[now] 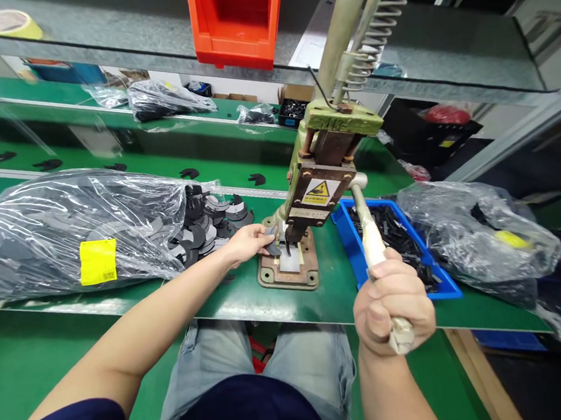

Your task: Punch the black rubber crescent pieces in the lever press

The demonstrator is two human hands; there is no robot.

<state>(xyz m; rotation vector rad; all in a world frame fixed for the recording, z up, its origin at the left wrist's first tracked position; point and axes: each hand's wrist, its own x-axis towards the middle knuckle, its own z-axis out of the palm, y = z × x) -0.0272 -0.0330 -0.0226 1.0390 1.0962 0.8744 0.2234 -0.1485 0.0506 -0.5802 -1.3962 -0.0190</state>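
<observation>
My left hand (250, 243) pinches a dark curved plastic piece (272, 242) at the base of a green hand press (320, 161). The piece lies close beside the metal fixture (290, 260) under the ram; whether it touches the fixture I cannot tell. My right hand (395, 301) is wrapped round the taped lever (371, 238) of the press, which slants down toward me. A yellow warning label (318, 191) is on the press front. Left of the press, a pile of similar curved pieces (208, 225) spills from a clear plastic bag (77, 219).
A blue tray (444, 281) of small black parts stands right of the press, with another clear bag (486, 226) beyond it. An orange bin (236, 55) sits on the shelf above. Several dark pieces (257, 179) lie along the green surface behind the press.
</observation>
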